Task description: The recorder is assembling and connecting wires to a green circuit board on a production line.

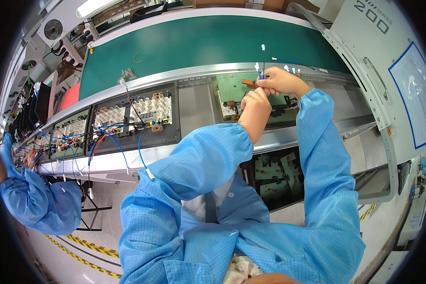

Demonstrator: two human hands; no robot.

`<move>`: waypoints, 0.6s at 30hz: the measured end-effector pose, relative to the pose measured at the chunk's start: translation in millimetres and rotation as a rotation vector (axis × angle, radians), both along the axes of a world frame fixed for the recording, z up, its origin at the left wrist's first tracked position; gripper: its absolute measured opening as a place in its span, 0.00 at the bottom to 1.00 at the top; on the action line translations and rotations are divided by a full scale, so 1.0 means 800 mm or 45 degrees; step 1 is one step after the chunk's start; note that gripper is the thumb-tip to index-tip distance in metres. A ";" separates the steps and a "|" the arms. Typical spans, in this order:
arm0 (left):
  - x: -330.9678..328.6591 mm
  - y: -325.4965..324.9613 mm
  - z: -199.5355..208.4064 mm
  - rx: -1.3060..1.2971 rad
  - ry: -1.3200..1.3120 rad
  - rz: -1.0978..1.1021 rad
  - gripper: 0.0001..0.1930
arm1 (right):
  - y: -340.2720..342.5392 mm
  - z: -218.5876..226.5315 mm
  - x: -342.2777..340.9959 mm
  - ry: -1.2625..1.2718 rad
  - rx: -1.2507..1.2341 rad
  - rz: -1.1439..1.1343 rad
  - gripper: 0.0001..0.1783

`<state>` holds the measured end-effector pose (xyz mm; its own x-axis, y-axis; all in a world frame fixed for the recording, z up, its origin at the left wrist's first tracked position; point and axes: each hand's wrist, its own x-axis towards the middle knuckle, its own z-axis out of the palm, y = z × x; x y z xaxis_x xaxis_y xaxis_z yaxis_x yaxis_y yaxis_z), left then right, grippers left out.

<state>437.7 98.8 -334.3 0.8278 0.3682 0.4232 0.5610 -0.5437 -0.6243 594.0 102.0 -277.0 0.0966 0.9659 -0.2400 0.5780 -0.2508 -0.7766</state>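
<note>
My two hands meet over a green fixture plate (234, 87) on the conveyor. My left hand (256, 103) is closed, its fingertips pressed against those of my right; what they grip is hidden. My right hand (285, 81) is closed in a pinch, and thin blue and black wires (259, 71) with white end connectors rise from its fingertips. Just left of the fingers an orange-brown block (248, 83) shows. More white connectors (288, 69) stand behind my right hand. Part of a pale circuit board (228, 110) is visible at the plate's near left.
Left along the line sit circuit boards (151, 110) in black carriers with loose wires overhanging the rail. A green belt (199, 42) runs behind, bearing a blue wire (288, 61). Below the rail is a bin of green plates (270, 173). A co-worker's blue sleeve (42, 199) is far left.
</note>
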 end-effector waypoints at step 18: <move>0.014 0.000 -0.009 0.170 0.162 0.235 0.02 | 0.036 -0.022 -0.018 -0.330 0.314 -0.082 0.13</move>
